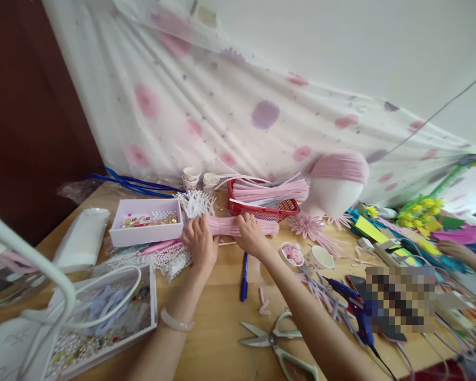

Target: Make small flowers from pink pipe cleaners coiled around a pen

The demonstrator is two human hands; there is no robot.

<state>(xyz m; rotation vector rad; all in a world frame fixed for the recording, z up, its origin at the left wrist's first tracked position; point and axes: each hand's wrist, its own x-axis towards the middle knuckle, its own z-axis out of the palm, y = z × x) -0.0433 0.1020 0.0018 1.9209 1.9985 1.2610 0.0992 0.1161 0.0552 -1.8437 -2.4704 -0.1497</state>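
A bundle of pale pink pipe cleaners (226,226) lies sideways across the table in front of the red basket. My left hand (201,243) has its fingers curled over the bundle's left end, beside some white pipe cleaners (196,203). Closer to the other end, my right hand (250,234) grips the same bundle from above, and the pink tips stick out past it. A blue pen (244,278) lies just below my hands. Scissors (273,338) rest partly spread on the wood under my right forearm.
Behind the bundle stands a red basket (264,211) of pipe cleaners. Bead trays (146,236) sit left. Paper cups (319,258), a glue gun (353,307) and a phone are at right. A white head form (333,188) stands behind. Another person's hand (456,248) reaches in far right.
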